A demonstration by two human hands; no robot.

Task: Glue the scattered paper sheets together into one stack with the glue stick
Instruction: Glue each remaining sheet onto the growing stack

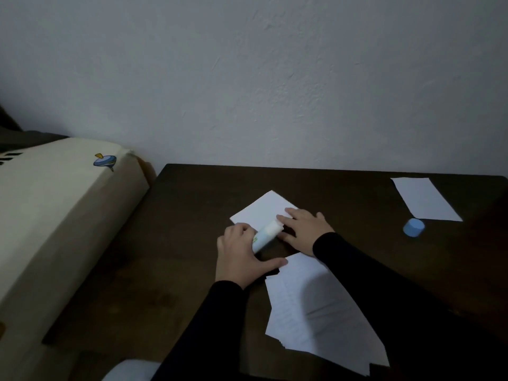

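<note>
Fingers: left hand (242, 257) curls round the glue stick (266, 235); right hand (303, 229) lies flat, fingers straight, pressing a small paper sheet (261, 209).
Glue stick: uncapped, tilted, white tip on that sheet's near edge beside the right fingertips.
Label: green print on the tube, too blurred to read.
Cap: blue cap (413, 228) lies well apart, just beside another sheet (424, 199).
Stack: lined sheets (310, 312) under the right sleeve.
Surface: dark table (178, 243).
Box: cream box (55, 204) at left bears a spinning-top picture.

We see two bare hands, left hand (240, 257) and right hand (305, 229), long black sleeves (384, 292) reaching both wrists.
</note>
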